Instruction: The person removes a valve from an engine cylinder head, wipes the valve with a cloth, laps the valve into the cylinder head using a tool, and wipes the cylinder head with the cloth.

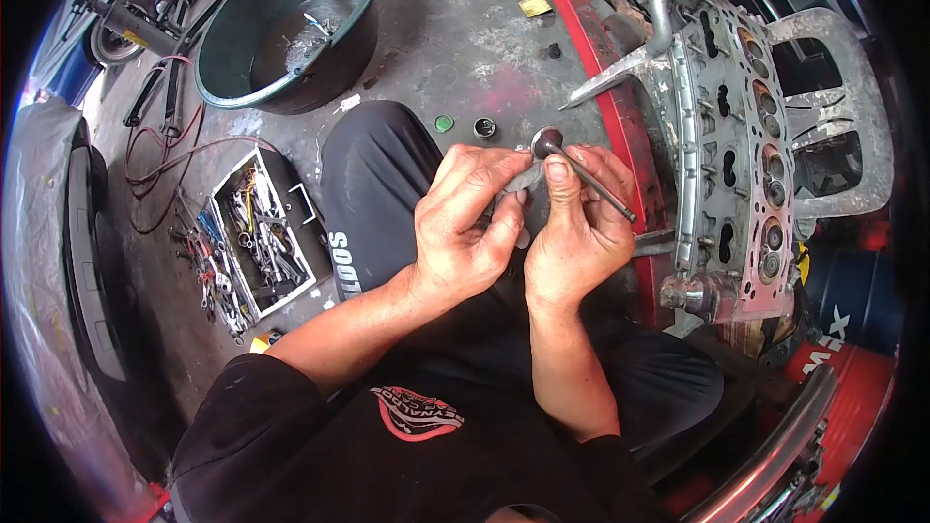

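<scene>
An engine valve is in my right hand, its round head toward my left hand and its stem slanting down to the right. My right thumb presses on the stem just below the valve head. My left hand pinches a crumpled grey piece of cloth or abrasive paper against the edge of the valve head; which material it is I cannot tell. Beyond my hands, a small round tin of dark contents stands on the floor beside a green lid.
To the right, a cylinder head rests by a red metal frame. A large green basin holding liquid and small parts stands at upper left. A toolbox full of tools sits left of my knee, with loose wrenches and a red hose nearby.
</scene>
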`<action>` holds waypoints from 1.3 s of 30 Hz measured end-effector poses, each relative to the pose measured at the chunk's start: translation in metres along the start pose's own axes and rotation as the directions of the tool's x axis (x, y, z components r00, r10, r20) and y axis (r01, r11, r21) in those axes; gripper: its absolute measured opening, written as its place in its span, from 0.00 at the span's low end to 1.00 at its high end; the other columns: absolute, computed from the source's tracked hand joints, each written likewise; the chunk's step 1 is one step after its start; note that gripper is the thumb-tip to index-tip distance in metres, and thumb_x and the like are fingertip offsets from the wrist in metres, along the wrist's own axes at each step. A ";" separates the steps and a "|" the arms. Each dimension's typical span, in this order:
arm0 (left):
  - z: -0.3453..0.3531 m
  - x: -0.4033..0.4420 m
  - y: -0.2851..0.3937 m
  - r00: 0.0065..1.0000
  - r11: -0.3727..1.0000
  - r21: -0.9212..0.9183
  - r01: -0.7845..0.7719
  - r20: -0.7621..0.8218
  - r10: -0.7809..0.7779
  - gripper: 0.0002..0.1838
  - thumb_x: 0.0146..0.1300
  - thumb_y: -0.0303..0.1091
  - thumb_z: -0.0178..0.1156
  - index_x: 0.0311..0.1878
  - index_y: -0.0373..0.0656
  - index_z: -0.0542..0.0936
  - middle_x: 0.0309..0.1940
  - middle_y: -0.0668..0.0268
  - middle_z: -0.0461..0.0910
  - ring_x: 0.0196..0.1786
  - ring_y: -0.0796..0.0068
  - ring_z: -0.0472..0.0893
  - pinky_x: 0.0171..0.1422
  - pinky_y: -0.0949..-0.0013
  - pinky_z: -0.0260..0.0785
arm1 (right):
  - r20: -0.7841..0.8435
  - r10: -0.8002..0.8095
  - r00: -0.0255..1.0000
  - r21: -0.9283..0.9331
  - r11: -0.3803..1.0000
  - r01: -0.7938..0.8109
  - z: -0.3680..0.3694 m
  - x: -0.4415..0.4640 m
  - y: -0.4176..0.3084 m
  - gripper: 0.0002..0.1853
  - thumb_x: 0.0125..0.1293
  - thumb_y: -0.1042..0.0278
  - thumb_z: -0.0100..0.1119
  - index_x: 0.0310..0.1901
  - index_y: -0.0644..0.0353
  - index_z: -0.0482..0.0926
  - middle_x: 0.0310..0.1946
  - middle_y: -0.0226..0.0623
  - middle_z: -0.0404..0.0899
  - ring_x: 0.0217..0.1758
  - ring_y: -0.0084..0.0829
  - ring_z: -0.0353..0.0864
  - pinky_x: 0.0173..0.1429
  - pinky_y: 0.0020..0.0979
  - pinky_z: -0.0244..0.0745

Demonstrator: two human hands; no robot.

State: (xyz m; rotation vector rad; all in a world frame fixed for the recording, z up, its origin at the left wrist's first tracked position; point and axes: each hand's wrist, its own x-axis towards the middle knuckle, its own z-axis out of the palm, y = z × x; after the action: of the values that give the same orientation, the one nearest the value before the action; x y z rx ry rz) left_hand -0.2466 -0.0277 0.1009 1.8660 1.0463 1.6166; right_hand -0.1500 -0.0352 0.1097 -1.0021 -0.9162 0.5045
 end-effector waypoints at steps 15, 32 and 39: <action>0.006 -0.003 0.002 1.000 0.999 -0.032 -0.010 0.011 0.010 0.21 0.45 0.13 0.58 0.47 0.30 0.80 0.41 0.52 0.82 0.42 0.57 0.80 0.49 0.62 0.72 | -0.019 0.058 0.998 0.033 0.998 -0.057 -0.007 0.001 0.000 0.11 0.59 0.83 0.66 0.43 0.64 0.81 0.47 0.37 0.74 0.48 0.28 0.78 0.51 0.28 0.78; 0.003 -0.005 0.003 0.999 0.998 -0.061 -0.034 0.017 0.035 0.24 0.45 0.13 0.58 0.50 0.29 0.80 0.42 0.52 0.82 0.42 0.58 0.80 0.48 0.63 0.72 | -0.027 0.239 0.971 0.139 0.962 -0.234 -0.009 0.004 0.000 0.06 0.60 0.83 0.66 0.37 0.65 0.80 0.44 0.36 0.76 0.47 0.25 0.77 0.50 0.26 0.76; 0.003 -0.008 0.001 1.000 0.995 -0.101 -0.008 0.020 0.010 0.25 0.46 0.13 0.58 0.52 0.30 0.79 0.42 0.52 0.82 0.42 0.59 0.79 0.49 0.64 0.72 | -0.014 0.246 0.969 0.143 0.960 -0.241 -0.008 0.005 -0.004 0.06 0.60 0.83 0.66 0.35 0.65 0.78 0.42 0.35 0.76 0.45 0.25 0.77 0.49 0.26 0.76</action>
State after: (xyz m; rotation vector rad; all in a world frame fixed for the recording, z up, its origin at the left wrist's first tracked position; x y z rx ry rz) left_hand -0.2433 -0.0335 0.0960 1.8190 0.9318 1.6215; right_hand -0.1406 -0.0376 0.1136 -0.9966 -0.7214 0.7483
